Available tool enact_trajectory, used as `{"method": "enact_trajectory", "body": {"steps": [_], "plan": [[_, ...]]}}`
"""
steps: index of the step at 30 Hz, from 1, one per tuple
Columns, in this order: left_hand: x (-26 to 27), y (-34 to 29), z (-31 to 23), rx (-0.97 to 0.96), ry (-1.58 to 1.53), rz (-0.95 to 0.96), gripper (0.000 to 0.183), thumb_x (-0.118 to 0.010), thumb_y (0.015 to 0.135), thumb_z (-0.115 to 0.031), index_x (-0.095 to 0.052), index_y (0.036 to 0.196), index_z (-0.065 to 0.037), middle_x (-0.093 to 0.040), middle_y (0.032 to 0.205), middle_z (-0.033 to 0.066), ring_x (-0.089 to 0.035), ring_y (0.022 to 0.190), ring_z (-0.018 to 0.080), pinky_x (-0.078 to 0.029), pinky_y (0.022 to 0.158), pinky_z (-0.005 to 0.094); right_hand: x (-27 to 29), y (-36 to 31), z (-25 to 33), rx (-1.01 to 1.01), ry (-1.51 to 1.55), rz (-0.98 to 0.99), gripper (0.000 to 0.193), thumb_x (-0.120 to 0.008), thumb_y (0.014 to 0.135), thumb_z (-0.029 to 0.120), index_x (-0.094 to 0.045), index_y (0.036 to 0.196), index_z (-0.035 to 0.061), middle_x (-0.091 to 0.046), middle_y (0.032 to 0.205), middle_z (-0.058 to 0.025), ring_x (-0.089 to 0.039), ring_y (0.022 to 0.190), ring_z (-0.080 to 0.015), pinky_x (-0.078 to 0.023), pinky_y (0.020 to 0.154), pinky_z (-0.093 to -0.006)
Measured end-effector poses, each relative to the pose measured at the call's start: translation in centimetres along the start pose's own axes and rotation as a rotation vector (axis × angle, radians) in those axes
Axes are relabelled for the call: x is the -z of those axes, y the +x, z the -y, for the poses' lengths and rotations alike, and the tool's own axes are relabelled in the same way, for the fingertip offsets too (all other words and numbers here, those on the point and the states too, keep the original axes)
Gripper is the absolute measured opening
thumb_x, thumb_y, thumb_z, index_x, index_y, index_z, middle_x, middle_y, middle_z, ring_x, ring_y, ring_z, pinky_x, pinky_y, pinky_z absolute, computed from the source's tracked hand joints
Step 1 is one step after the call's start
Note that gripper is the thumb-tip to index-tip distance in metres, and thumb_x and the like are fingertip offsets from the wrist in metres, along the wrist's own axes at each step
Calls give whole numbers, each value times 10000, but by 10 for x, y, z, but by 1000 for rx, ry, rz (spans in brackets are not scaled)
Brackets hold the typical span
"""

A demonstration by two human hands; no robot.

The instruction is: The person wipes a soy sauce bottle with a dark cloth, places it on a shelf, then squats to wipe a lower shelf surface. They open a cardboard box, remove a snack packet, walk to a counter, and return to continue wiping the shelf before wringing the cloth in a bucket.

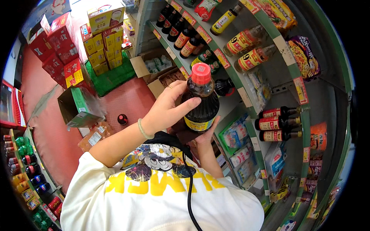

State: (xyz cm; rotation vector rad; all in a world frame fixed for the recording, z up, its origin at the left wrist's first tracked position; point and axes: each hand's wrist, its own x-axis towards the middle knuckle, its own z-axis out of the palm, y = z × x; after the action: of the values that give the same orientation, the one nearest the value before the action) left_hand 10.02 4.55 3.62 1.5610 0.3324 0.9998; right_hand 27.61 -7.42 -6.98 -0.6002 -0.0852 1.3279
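Note:
A dark soy sauce bottle (202, 102) with a red cap and a yellow label stands upright in front of my chest. My left hand (167, 106), with a beaded bracelet at the wrist, grips its shoulder, the thumb lying across the front. From below and to the right, my right hand (209, 134) supports the lower part; most of its fingers are hidden behind the bottle. Between the hands, under the bottle, shows a dark brown cloth-like piece (180, 131). Just beyond it, another dark bottle (223, 87) lies on its side on the shelf.
Shelves on the right hold sauce bottles (191, 46), lying clear bottles (246, 40) and noodle packs (304, 56). On the red floor stand an open carton (79, 106), a dark bottle with a red cap (122, 119) and stacked boxes (102, 48). Drinks (32, 169) fill the left shelf.

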Motion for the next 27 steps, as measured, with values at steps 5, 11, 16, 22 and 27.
{"method": "enact_trajectory", "body": {"steps": [5, 11, 16, 22, 27], "plan": [[-6, -8, 3, -74, 194, 21, 483, -638, 812, -229, -467, 1197, 7, -507, 1137, 150, -481, 1077, 243, -358, 939, 336, -2, 7, -5, 58, 7, -79, 692, -355, 847, 607, -369, 1341, 123, -414, 1342, -129, -428, 1199, -314, -358, 987, -480], [-34, -13, 3, 229, -446, -249, 556, -743, 713, -59, -427, 1169, -31, -548, 1082, 70, -542, 986, 146, -441, 866, 301, 14, 9, -4, 14, 26, -48, 614, -459, 849, 497, -411, 1310, 95, -481, 1286, -120, -462, 1167, -300, -364, 984, -450], [-33, -6, 17, 182, -343, -397, 392, -709, 740, -19, -488, 1064, -21, -585, 966, 27, -557, 861, 98, -462, 787, 265, 22, 13, -9, -7, -69, -216, 483, -522, 870, 385, -485, 1241, 78, -519, 1241, -109, -491, 1133, -276, -378, 978, -420], [-16, -2, 37, 79, 30, -120, 497, -758, 643, -102, -500, 1058, -14, -564, 997, 76, -546, 903, 144, -442, 811, 291, 52, -1, 37, -81, -418, -313, 442, -495, 889, 445, -560, 1100, 62, -592, 987, -63, -550, 934, -184, -431, 868, -330], [-25, 6, 49, -246, 412, 232, 596, -774, 537, -167, -504, 1053, -44, -551, 1006, 106, -543, 968, 273, -351, 986, 423, 40, -39, 56, 178, -1452, -164, 378, -503, 842, 168, -488, 1200, 48, -515, 1065, -89, -493, 958, -190, -380, 862, -290]]}}
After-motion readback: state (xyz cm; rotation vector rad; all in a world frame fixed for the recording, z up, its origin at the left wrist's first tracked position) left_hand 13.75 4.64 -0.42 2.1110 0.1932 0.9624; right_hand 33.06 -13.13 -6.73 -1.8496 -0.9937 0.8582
